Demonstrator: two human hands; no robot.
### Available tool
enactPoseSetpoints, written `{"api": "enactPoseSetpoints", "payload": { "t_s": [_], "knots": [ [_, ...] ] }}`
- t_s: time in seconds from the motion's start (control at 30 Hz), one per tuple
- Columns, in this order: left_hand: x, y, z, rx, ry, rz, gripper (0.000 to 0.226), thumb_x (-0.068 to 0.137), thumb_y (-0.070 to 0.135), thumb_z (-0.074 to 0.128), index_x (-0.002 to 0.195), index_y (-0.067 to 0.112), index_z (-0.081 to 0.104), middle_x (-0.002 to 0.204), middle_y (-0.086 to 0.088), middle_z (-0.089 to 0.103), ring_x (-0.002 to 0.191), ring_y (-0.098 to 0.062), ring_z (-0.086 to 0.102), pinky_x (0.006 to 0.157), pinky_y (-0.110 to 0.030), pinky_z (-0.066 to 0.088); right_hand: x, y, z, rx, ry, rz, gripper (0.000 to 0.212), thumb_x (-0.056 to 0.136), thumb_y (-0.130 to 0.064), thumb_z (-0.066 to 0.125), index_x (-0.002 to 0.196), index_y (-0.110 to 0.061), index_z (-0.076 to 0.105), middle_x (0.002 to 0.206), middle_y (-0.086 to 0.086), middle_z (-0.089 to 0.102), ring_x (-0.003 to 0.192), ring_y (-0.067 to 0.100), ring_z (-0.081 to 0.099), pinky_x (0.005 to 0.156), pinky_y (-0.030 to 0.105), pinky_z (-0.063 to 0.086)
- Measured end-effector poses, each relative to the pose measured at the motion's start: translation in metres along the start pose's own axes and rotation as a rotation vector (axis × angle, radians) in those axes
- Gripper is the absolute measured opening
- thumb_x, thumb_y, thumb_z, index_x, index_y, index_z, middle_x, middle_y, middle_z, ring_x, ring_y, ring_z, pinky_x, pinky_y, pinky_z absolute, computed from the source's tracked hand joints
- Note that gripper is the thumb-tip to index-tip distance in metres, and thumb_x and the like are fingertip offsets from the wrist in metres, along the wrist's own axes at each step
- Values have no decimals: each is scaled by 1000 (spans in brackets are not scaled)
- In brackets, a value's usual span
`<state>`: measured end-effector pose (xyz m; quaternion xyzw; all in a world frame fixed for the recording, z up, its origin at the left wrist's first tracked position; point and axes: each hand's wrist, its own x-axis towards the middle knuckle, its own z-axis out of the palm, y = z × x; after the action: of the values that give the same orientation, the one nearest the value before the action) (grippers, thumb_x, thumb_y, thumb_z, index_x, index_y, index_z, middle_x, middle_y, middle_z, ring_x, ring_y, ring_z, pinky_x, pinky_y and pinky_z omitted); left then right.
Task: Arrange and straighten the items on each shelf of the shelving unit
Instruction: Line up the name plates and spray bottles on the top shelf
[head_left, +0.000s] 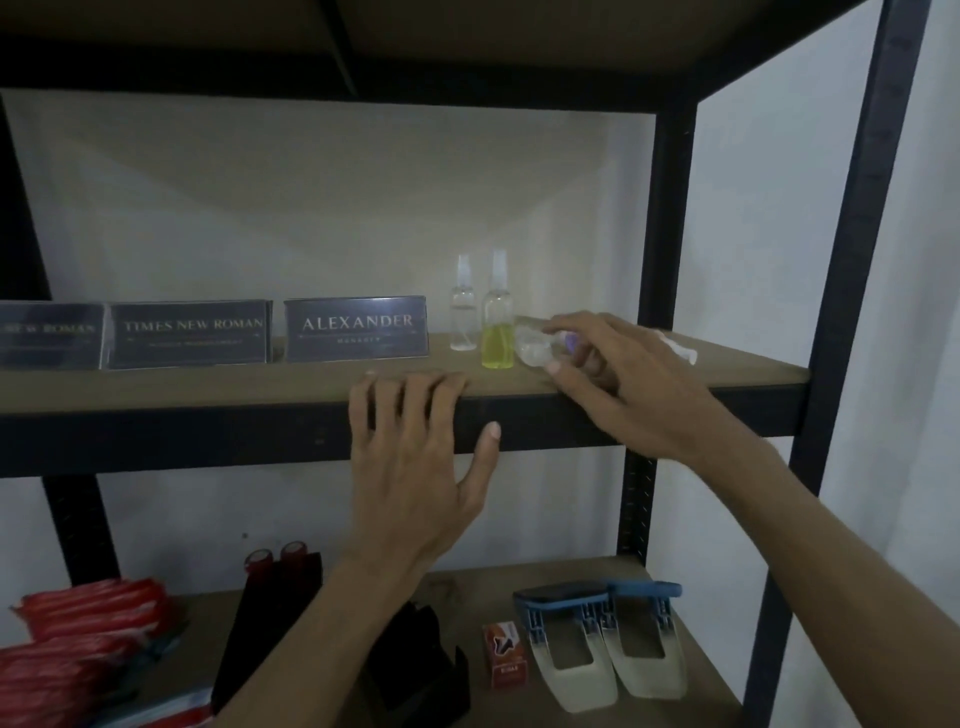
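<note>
Left hand (410, 467) on edge (208, 436), right hand (623, 384) — bottle (530, 349) (pinched)

Three nameplates (189, 335) line the upper shelf (208, 384) at left, two upright spray bottles (497, 322) just right of them, a lying bottle (532, 349) touching those.

A tall shelving unit (670, 208) of dark blue-black metal posts and rails stands against a plain white plastered wall (311, 197), its brown fibreboard shelves (182, 387) set one above another. The pale wall shows again beyond the perforated front post (857, 260) on the right. Dim, cool light falls unevenly, leaving the underside of the top board (493, 36) in shadow and a soft grey shade across the wall behind
</note>
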<state>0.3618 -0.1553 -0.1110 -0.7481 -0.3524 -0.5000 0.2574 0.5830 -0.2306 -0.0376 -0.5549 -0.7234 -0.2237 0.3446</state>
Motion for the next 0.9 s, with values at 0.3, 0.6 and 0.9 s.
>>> {"api": "enactPoseSetpoints", "payload": {
  "t_s": [0.3, 0.6, 0.9],
  "knots": [
    [-2, 1, 10, -27, 112, -16, 50, 95, 52, 51, 120, 11, 66, 117, -8, 62, 112, -30, 54, 114, -49, 30, 62, -8, -10, -23, -371, 158, 19, 93, -43, 70, 108, -34, 64, 94, -10, 62, 85, 9, 61, 73, 24, 47],
    [-2, 0, 14, -25, 162, -19, 50, 94, 51, 51, 119, 11, 68, 114, -8, 63, 109, -30, 55, 114, -48, 29, 99, 15, -45, 8, -47, 228, 28, 94, -45, 67, 92, -18, 72, 82, 8, 71, 76, 24, 68, 77, 44, 59],
    [-2, 1, 12, -32, 137, -22, 50, 92, 51, 55, 120, 11, 67, 116, -8, 62, 111, -31, 55, 114, -49, 28, 103, 22, -12, 122, -181, 311, 35, 99, -49, 58, 106, -16, 68, 88, -6, 69, 78, 8, 62, 75, 30, 50]
  ]
}}
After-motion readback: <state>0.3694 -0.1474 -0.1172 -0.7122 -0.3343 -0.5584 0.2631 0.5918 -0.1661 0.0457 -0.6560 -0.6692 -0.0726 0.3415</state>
